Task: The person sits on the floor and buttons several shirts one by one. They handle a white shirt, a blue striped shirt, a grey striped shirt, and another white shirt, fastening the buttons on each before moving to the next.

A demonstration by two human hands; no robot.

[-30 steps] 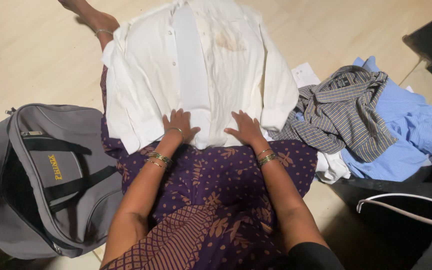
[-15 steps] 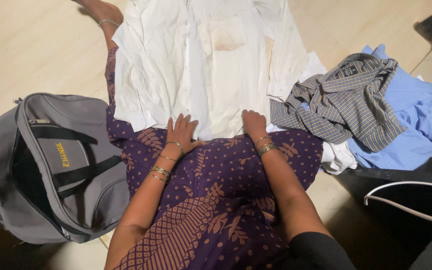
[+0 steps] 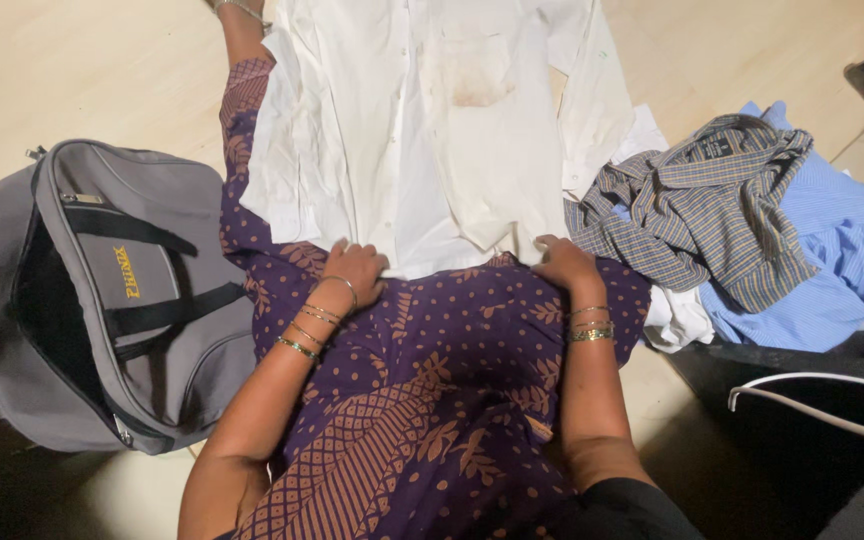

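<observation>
Wearer's clothing: deep purple garment (image 3: 432, 380) with orange-brown print, dots and leaf motifs over the lap, dense lattice band at lower centre of the frame. Black sleeve (image 3: 627, 510) at the lower right. Left hand (image 3: 352, 272): several thin gold bangles plus one green at the wrist. Right hand (image 3: 564, 262): thin bangles, one wider gold-green. Anklet (image 3: 242, 8) at the top edge.

A white button-front shirt (image 3: 432, 130) lies spread flat, front side up, over the person's lap and outstretched legs, collar end far, hem near. Its chest pocket carries a brownish stain. The sleeves are folded in along both sides, and the fabric is creased.
</observation>
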